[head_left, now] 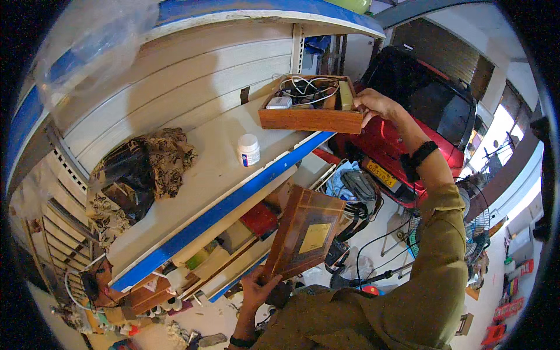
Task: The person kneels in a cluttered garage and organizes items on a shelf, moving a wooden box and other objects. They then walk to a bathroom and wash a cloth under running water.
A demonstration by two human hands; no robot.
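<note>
My left hand is closed on the lower corner of a flat brown wooden panel, which looks like a box lid or plaque with a gold-coloured plate on its face. It is held tilted in front of the shelf edge. Up at the shelf's right end, my right hand grips the right side of an open wooden box. Inside the box lie tangled white and dark cables, a white adapter-like block and a pale upright piece. The fingertips of my right hand are partly hidden.
On the blue-edged shelf stand a white lidded jar and a brown patterned bag. Lower shelves hold assorted goods. A red car is parked at the right, near a standing fan and bags. Clear plastic hangs upper left.
</note>
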